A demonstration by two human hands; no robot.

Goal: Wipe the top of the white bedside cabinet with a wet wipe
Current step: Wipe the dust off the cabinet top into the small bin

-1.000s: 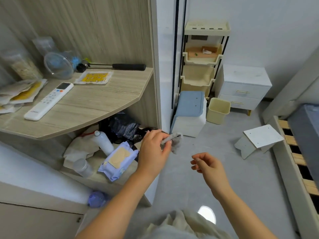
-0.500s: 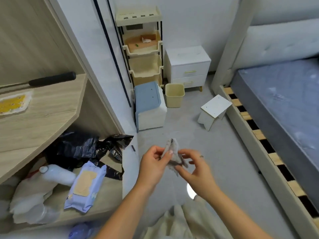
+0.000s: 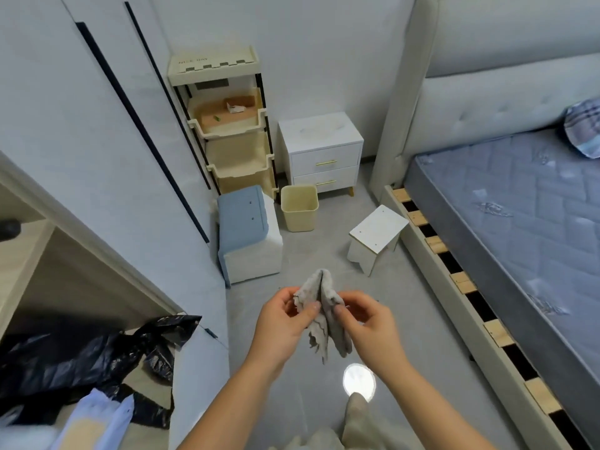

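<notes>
Prep step: our left hand (image 3: 281,323) and right hand (image 3: 370,323) pinch the crumpled grey wet wipe (image 3: 321,315); next we reach the far white two-drawer bedside cabinet (image 3: 321,147).

**Body on view: two bare arms, pale beige clothing**

From the head cam we see only arms & a bit of clothing. The bare left hand (image 3: 282,323) and bare right hand (image 3: 373,326) have short, plain-looking thumbnails; finer detail is too small for us to tell. The uncovered left forearm (image 3: 233,401) and uncovered right forearm (image 3: 431,407) are bare from wrist to frame edge. At bottom centre, btwn the forearms, we make out a pale beige, softly creased fabric garment (image 3: 308,442). A narrower strip of same-coloured beige cloth (image 3: 355,414) rises from it. Poss. a trouser leg, but we can't tell.
</notes>
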